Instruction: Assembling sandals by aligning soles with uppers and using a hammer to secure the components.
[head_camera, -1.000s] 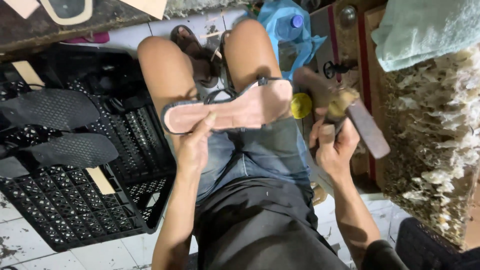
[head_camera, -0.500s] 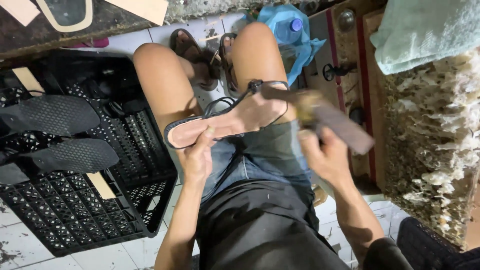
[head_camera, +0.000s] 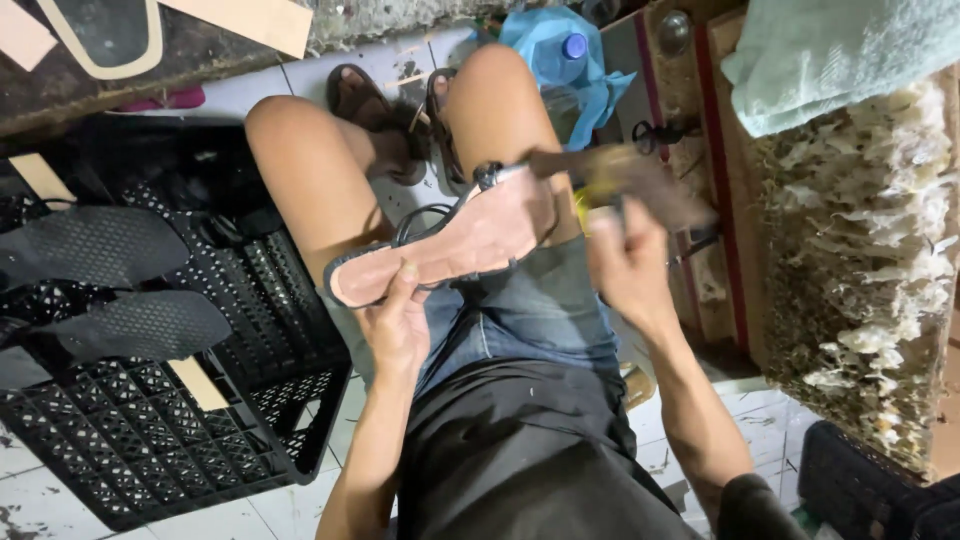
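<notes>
A: What does the left hand (head_camera: 398, 325) hold?

B: It holds a flat sandal (head_camera: 450, 245) with a pink insole and thin black straps. The fingers are closed under the toe end, and the thumb presses on the pink surface from above. The sandal lies across the person's lap, on the bare thighs just above the blue denim shorts (head_camera: 530, 320), with the heel end pointing up and to the right.

A: And the right hand (head_camera: 628, 262)?

B: It is closed around the handle of a brush-like tool (head_camera: 625, 180) with a wooden handle. The tool is blurred, so I cannot tell its exact form. Its front end is at the heel end of the sandal, touching it or just beside it; I cannot say which.

A: What is around the person?

B: On the left stands a black plastic crate (head_camera: 180, 440) on the tiled floor (head_camera: 300, 510). Two black soles (head_camera: 100, 245) lie on top of it, one above the other. Between the knees, lower on the floor, I see a pair of brown sandals (head_camera: 385, 115). Near the right knee there is a blue plastic bag (head_camera: 555, 50) with a bottle with a blue cap. On the right stands a rough block (head_camera: 850, 270) covered with pale dried crust, and a light green cloth (head_camera: 830, 55) lies on top of it.
</notes>
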